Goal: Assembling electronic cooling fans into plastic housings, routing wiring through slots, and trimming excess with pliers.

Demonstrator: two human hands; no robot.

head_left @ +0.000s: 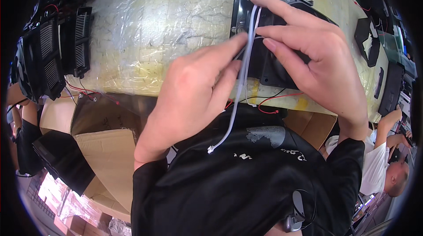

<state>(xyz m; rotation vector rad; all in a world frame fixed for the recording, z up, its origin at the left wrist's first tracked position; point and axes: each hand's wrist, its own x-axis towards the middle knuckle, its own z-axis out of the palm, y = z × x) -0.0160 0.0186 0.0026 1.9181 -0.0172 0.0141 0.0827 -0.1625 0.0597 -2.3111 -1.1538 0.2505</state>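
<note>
A glossy black device with a fan-like housing [273, 70] lies at the table's near edge. A grey-white cable [239, 95] runs over it and hangs toward me, ending in a small white connector [211, 149]. My right hand [321, 44] is over the device, its index fingertip on the cable's upper part and its thumb and middle finger closed close to a thin white wire. My left hand [189, 88] is closed beside the cable, fingertips at the device's left side; what lies between them is mostly hidden. Thin red wires [269, 111] with a connector hang below.
Several black finned fan units [48, 55] stand at the left end of the film-covered table [145, 28]. Open cardboard boxes [108, 147] are below its edge. A black frame [368, 42] lies at the right. Another person [381, 170] works at the far right, another at the left.
</note>
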